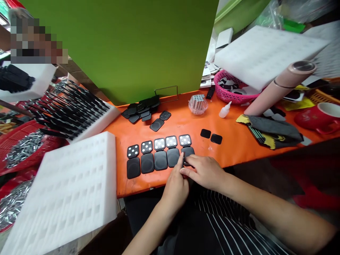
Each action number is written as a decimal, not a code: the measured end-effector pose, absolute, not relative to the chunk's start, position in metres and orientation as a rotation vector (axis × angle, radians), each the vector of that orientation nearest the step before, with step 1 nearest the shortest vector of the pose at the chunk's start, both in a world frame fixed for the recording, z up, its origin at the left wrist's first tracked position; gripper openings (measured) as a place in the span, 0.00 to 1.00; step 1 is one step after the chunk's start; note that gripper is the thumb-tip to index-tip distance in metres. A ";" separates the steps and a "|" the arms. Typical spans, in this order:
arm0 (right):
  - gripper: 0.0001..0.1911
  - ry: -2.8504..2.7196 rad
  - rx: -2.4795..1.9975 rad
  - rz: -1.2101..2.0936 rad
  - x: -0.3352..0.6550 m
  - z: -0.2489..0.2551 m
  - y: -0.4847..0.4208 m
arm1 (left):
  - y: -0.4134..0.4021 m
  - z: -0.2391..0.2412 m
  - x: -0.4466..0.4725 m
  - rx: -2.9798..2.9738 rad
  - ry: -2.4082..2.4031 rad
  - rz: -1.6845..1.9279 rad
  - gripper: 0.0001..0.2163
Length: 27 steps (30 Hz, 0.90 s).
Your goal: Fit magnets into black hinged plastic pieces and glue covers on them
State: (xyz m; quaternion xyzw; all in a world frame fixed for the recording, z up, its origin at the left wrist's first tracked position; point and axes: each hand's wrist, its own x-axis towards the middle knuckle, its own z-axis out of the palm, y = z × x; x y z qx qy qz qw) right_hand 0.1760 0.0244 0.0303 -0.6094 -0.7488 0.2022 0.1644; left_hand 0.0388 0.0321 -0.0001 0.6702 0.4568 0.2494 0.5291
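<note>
Near the front edge of the orange table, my left hand (175,186) pinches a thin black piece (183,161), seen nearly edge-on. The fingers and thumb of my right hand (206,172) close on that same piece from the right; the fingers partly hide it. Just beyond lies a row of several hinged black plates, each with a large blank square and a smaller square with white dots. The rightmost large square (189,151) is partly covered by my hands. At the row's left end is another dotted square (133,151) above its blank square (133,168).
Two small black pads (216,139) lie to the right. Behind the row are a black plate pile (140,109), a bag of metal rods (198,104) and a dropper bottle (225,110). White foam blocks (71,184) flank the left, a pink flask (281,88) the right.
</note>
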 end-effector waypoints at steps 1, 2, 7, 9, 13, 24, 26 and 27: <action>0.14 -2.137 -1.722 0.562 0.175 0.030 0.024 | 0.032 0.000 0.040 1.563 1.060 0.607 0.24; 0.13 -2.136 -1.702 0.567 0.174 0.031 0.023 | 0.033 0.000 0.041 1.515 1.026 0.625 0.23; 0.10 -2.082 -1.673 0.694 0.172 0.032 0.022 | 0.037 -0.004 0.043 1.292 0.997 0.691 0.25; 0.11 -2.117 -1.707 0.647 0.172 0.032 0.023 | 0.038 -0.006 0.043 1.296 1.015 0.667 0.27; 0.10 -2.303 -1.748 0.462 0.171 0.032 0.021 | 0.038 -0.008 0.041 1.419 1.053 0.646 0.31; 0.11 -2.132 -1.755 0.641 0.167 0.035 0.022 | 0.034 0.000 0.035 1.537 1.054 0.569 0.27; 0.12 -2.027 -1.744 0.710 0.164 0.032 0.021 | 0.033 -0.002 0.035 1.485 1.018 0.593 0.25; 0.11 -1.973 -1.696 0.779 0.163 0.030 0.021 | 0.033 -0.003 0.035 1.447 0.991 0.606 0.23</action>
